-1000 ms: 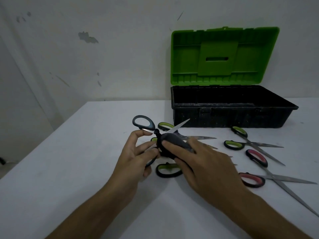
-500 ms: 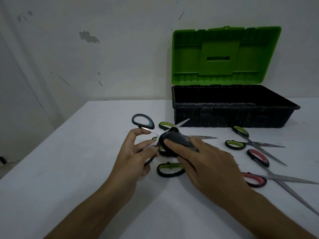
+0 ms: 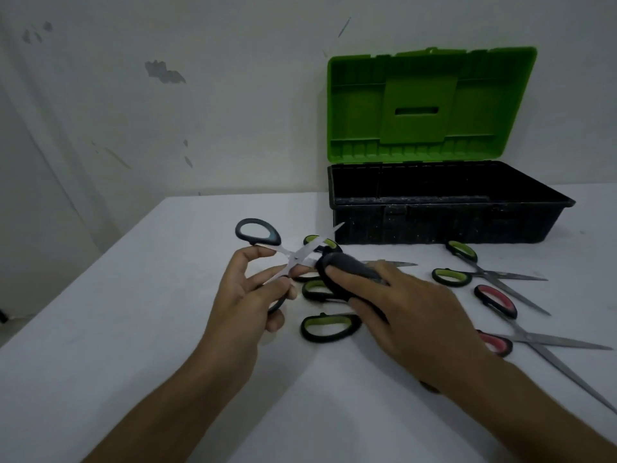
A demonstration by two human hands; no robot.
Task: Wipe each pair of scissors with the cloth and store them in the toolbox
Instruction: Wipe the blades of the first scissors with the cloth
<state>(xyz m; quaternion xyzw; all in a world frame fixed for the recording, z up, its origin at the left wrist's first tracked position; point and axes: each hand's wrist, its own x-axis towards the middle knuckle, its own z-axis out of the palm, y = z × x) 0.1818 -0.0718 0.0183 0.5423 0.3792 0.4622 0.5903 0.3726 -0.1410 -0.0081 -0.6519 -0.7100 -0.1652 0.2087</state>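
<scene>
Since a second ago the dark cloth (image 3: 347, 267) has slid a little outward along the blade, baring more bright metal near the pivot, and the grey-handled scissors (image 3: 258, 232) have opened slightly.

Largest is the white table (image 3: 133, 312), with the toolbox (image 3: 444, 215) at its far edge, right of centre, its green lid (image 3: 430, 105) standing upright against the wall and its black tray open. Right of the hands, towards the right edge, lie red-handled scissors (image 3: 497, 302) with blades spread, and behind them, just in front of the toolbox, green-handled scissors (image 3: 462, 262), also spread. More green-handled pairs (image 3: 330, 324) lie beneath and between the hands near the middle of the table.

The right hand (image 3: 410, 315) curls its fingers round the cloth, pinching one blade through it. The left hand (image 3: 248, 295) holds the grey-handled scissors above the table, fingers curled at the lower loop and pivot, upper loop free.
</scene>
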